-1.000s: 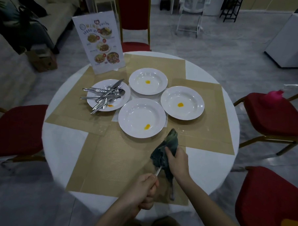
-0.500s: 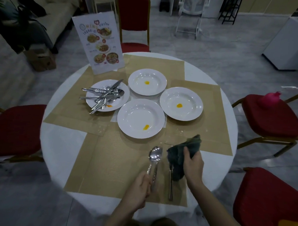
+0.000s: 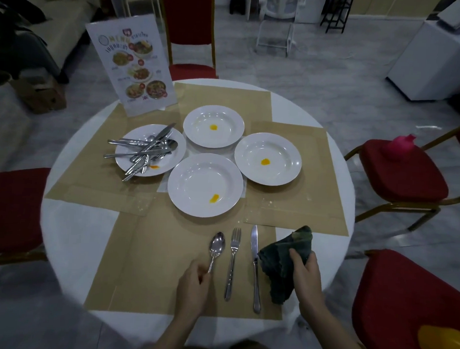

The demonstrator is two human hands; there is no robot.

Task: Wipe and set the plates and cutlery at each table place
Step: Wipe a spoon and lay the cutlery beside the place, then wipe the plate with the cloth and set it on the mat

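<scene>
Head view: four plates (image 3: 205,185) crowd twelve o'clock, one heaped with cutlery (image 3: 143,150). At six, my left hand (image 3: 192,284) pinches the spoon (image 3: 216,249) beside fork (image 3: 233,264) and knife (image 3: 255,267); my right hand (image 3: 306,276) grips the cloth (image 3: 283,261).

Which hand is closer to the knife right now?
Right. The right hand grips the cloth right beside the knife; the left hand holds the spoon, beyond the fork.

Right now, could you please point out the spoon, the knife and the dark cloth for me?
spoon (image 3: 217,244), head view, on its bowl.
knife (image 3: 254,238), head view, on its blade.
dark cloth (image 3: 279,266), head view, on the bunched middle beside the right hand.
</scene>
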